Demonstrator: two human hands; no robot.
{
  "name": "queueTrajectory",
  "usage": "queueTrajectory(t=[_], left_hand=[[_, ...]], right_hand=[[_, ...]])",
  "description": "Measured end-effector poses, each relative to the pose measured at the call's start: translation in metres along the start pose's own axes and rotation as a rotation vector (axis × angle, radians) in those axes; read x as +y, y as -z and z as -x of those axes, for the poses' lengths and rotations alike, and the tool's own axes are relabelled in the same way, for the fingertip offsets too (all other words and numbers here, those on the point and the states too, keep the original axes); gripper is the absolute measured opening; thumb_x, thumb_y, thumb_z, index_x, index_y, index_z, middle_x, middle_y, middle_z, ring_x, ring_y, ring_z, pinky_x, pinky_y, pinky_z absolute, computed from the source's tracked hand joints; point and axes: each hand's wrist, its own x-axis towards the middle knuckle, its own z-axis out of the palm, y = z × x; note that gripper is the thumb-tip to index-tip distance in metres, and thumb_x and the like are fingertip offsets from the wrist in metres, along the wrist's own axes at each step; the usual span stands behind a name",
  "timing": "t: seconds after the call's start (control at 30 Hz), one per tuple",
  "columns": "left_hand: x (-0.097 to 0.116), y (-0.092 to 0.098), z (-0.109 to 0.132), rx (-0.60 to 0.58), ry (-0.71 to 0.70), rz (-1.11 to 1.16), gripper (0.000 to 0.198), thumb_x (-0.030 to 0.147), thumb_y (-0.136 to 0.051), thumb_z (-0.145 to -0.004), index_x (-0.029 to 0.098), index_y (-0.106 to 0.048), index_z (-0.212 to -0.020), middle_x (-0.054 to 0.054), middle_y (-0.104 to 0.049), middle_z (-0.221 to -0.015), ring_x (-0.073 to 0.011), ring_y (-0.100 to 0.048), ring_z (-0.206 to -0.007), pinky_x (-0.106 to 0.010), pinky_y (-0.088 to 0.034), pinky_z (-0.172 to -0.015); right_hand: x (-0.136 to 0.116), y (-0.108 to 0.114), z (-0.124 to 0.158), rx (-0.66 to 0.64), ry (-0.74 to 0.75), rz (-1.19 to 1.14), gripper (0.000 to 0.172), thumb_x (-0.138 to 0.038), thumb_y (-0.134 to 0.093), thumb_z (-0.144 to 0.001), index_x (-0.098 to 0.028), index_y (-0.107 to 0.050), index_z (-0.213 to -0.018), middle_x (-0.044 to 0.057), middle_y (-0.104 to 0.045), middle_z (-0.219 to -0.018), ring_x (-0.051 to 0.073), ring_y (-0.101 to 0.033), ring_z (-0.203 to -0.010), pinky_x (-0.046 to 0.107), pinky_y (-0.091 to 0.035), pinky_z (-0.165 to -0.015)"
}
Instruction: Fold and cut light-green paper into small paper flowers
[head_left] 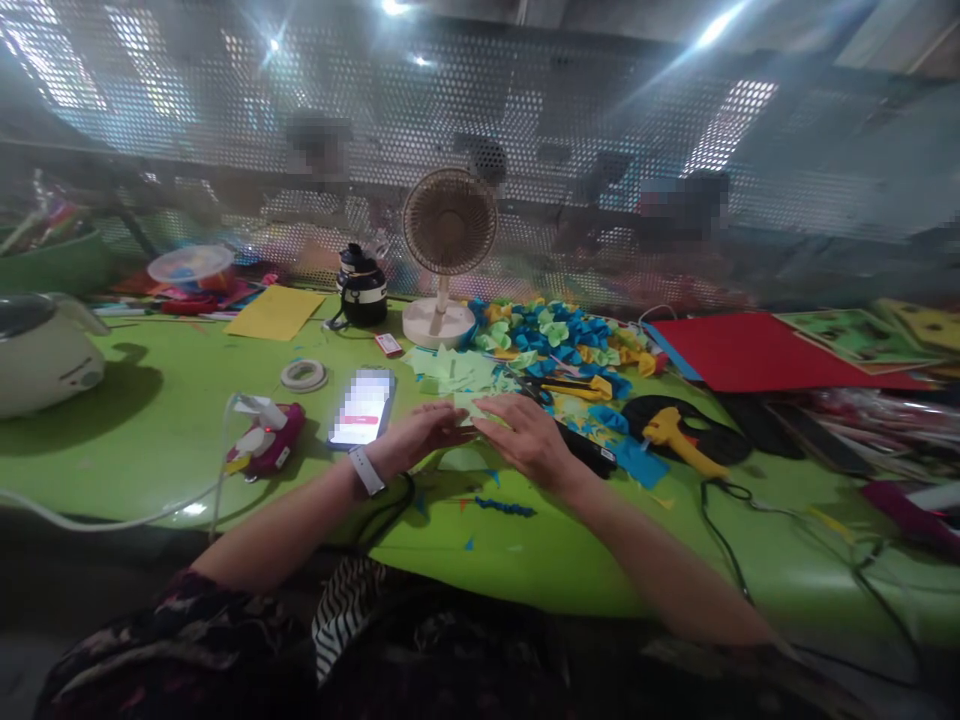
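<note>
Craft workshop, by look of it. Green table strewn with crumpled paper shapes, pale-green slips, red sheet, yellow sheet. Glue gun, tape roll, power strip within reach. Perforated screen behind, bright lamps overhead.

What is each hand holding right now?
Left hand: closed, holding a small pale-green paper piece.
Right hand: closed, holding the same paper piece from the other side.
</note>
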Motion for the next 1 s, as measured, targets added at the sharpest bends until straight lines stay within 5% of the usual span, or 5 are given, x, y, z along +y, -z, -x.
queueTrajectory(t=[0.2, 0.43, 0.6, 1.0], left_hand=[[-0.001, -0.005, 0.005, -0.031, -0.067, -0.041, 0.013, 0.018, -0.075, -0.075, 0.013, -0.063, -0.073, 0.004, -0.061, -0.065, -0.0075, -0.060, -0.061, -0.036, -0.056, -0.089], [-0.002, -0.008, 0.010, -0.120, -0.064, -0.067, 0.025, 0.033, -0.080, -0.072, 0.014, -0.070, -0.085, -0.007, -0.075, -0.091, -0.0229, -0.070, -0.091, -0.043, -0.053, -0.091], [-0.004, -0.008, 0.011, -0.192, -0.139, -0.183, 0.040, 0.042, -0.078, -0.073, 0.015, -0.071, -0.102, -0.012, -0.072, -0.112, -0.0297, -0.066, -0.108, -0.044, -0.052, -0.093], [-0.007, -0.008, 0.011, -0.222, -0.203, -0.319, 0.037, 0.040, -0.078, -0.073, 0.013, -0.073, -0.098, -0.010, -0.075, -0.101, -0.0256, -0.069, -0.099, -0.043, -0.052, -0.095]], right_hand=[[-0.010, -0.004, 0.003, 0.088, -0.127, -0.228, 0.019, -0.024, -0.052, -0.095, -0.023, -0.069, -0.103, 0.010, -0.068, -0.117, 0.022, -0.061, -0.110, 0.041, -0.050, -0.094], [-0.024, -0.003, -0.003, 0.290, -0.506, -0.542, 0.012, -0.031, -0.060, -0.090, -0.021, -0.064, -0.084, 0.011, -0.067, -0.113, 0.022, -0.062, -0.108, 0.040, -0.048, -0.097], [-0.025, -0.008, -0.003, 0.302, -0.678, -0.760, 0.021, -0.041, -0.062, -0.086, -0.021, -0.061, -0.079, 0.010, -0.066, -0.110, 0.021, -0.064, -0.102, 0.036, -0.055, -0.086], [-0.025, -0.010, -0.002, 0.250, -0.817, -0.900, 0.024, -0.043, -0.068, -0.079, -0.020, -0.062, -0.081, 0.002, -0.067, -0.078, 0.017, -0.065, -0.073, 0.032, -0.056, -0.074]])
